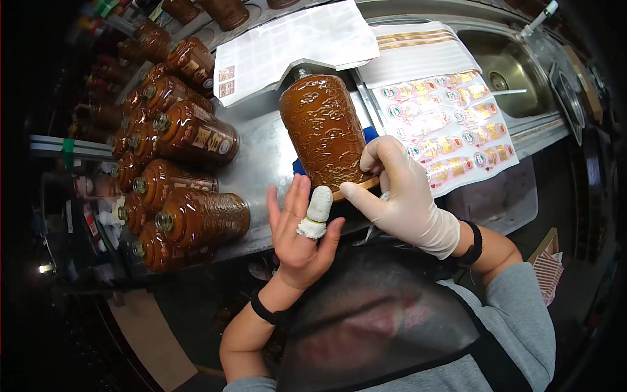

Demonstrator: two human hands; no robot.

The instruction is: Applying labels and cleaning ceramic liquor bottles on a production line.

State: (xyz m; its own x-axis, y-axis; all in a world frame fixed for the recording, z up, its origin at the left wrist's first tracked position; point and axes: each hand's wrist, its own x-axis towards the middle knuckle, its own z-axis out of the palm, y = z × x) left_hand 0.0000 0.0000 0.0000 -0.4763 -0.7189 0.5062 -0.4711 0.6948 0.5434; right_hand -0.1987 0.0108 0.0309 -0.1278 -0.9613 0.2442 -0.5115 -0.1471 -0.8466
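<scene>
A large brown embossed glass bottle [321, 127] lies in front of me, its neck pointing away and its base toward me. Blue pieces of a support [371, 134] show beside it. Along the base edge runs a gold-coloured strip [358, 187]. My right hand [408, 199], in a white glove, has its thumb and bent forefinger at this strip, pinching it against the base. My left hand [304, 225] is bare except for a white wrapping [319, 206] on one finger. Its fingers are stretched out, with the tips by the lower left of the base.
Several similar bottles [202, 219] lie stacked at the left, necks toward the left. A label sheet [450, 124] and a white sheet with gold stripes [418, 42] lie at the right. Another label sheet [294, 39] lies behind the bottle. A metal sink [532, 98] is far right.
</scene>
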